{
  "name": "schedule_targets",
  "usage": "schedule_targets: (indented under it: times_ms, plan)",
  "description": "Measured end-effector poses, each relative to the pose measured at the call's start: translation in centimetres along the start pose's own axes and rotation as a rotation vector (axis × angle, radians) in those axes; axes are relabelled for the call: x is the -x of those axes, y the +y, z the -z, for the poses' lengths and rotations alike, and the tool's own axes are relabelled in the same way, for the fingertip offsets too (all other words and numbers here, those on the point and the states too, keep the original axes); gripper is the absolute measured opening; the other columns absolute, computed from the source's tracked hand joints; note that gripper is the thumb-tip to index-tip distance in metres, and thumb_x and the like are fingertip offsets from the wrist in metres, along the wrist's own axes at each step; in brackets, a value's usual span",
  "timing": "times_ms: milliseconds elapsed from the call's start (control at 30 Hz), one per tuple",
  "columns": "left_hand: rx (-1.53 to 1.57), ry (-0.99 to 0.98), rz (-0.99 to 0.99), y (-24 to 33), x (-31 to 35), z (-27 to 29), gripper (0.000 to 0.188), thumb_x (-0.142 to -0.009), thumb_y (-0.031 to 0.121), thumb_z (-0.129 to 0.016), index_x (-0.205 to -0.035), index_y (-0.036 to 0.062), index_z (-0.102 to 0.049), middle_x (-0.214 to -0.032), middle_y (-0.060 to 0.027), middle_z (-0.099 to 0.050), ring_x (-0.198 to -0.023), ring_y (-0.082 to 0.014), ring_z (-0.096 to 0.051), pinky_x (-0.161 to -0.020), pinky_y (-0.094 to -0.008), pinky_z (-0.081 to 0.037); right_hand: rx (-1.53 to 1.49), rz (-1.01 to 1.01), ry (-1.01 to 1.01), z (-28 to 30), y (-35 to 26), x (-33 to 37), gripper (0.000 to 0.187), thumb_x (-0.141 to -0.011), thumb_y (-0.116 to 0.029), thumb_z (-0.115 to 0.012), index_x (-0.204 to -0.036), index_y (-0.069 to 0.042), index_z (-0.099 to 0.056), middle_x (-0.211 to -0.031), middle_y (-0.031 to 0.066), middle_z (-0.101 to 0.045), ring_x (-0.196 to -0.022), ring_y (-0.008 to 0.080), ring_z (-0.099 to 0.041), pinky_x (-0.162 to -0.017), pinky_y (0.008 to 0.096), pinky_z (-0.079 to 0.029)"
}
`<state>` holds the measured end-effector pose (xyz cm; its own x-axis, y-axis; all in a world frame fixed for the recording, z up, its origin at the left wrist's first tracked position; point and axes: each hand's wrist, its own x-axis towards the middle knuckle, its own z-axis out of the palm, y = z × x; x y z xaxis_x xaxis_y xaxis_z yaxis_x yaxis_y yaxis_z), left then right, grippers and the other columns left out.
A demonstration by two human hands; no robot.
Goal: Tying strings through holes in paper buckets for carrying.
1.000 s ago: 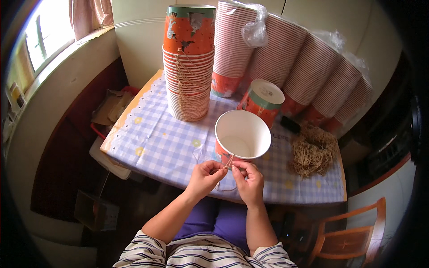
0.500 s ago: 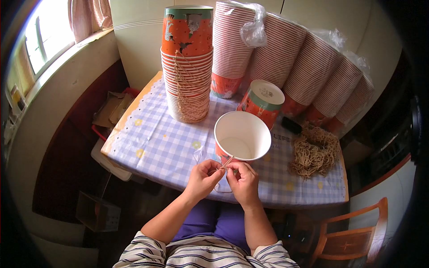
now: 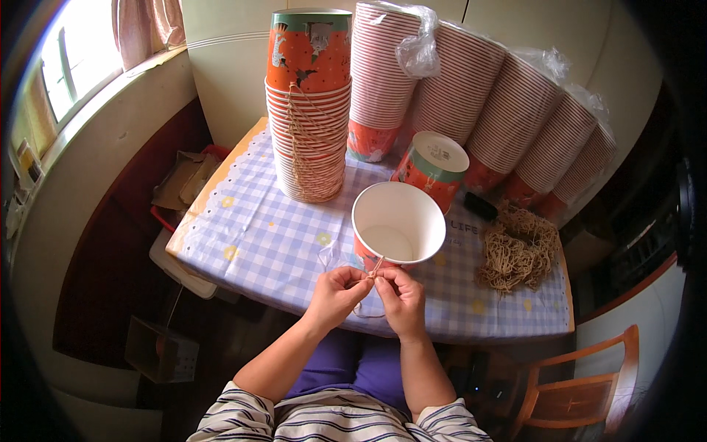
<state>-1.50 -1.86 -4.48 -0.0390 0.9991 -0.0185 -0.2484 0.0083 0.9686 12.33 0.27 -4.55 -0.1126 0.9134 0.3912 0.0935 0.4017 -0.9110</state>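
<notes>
Near the table's front edge stands a paper bucket [image 3: 412, 211], white inside and orange-red outside, its mouth tilted toward me. A thin tan cord [image 3: 378, 264] runs up from my fingertips to the bucket's near rim, and a loose loop hangs below. My left hand [image 3: 335, 296] pinches the cord between thumb and forefinger. Right beside it, fingertips almost touching, my right hand [image 3: 402, 300] pinches the same cord. Whether there is a knot between them is too small to tell. Behind the bucket, another paper bucket [image 3: 433, 177] stands upside down.
A tall stack of orange buckets [image 3: 308, 140] with cords hanging down its side stands at the back left. Several plastic-wrapped bucket stacks [image 3: 460, 81] line the back. At right lie a heap of tan cords [image 3: 519, 258] and a black object [image 3: 480, 206]. A wooden chair [image 3: 571, 401] stands lower right.
My fingertips have drawn closer together on the cord, with the right hand shifted slightly left. The bucket has moved very slightly to the left.
</notes>
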Motion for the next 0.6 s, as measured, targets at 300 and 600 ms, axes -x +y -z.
schedule_targets:
  times_ms: [300,600]
  plan:
    - [0.081,0.016,0.019,-0.34,0.02,-0.11,0.016,-0.086,0.012,-0.067,-0.090,-0.0032,-0.065,-0.077,-0.0002,-0.063,-0.066,-0.0027,-0.052,-0.055,-0.0168,-0.039,-0.221,-0.180,-0.034,0.10,0.22,-0.04,0.013,-0.086,-0.012,-0.064,-0.089,0.000,-0.065,-0.081,0.0001,-0.063,-0.068,0.0035,-0.053,-0.062,0.0199,-0.044]
    - [0.271,0.005,0.058,-0.50,-0.10,-0.10,0.013,-0.086,0.008,-0.065,-0.090,-0.0037,-0.063,-0.081,-0.0019,-0.063,-0.071,-0.0044,-0.055,-0.061,-0.0172,-0.042,-0.714,-0.556,-0.039,0.31,0.40,-0.30,0.011,-0.088,-0.012,-0.060,-0.093,-0.003,-0.064,-0.070,-0.0021,-0.058,-0.057,0.0059,-0.048,-0.057,0.0208,-0.042]
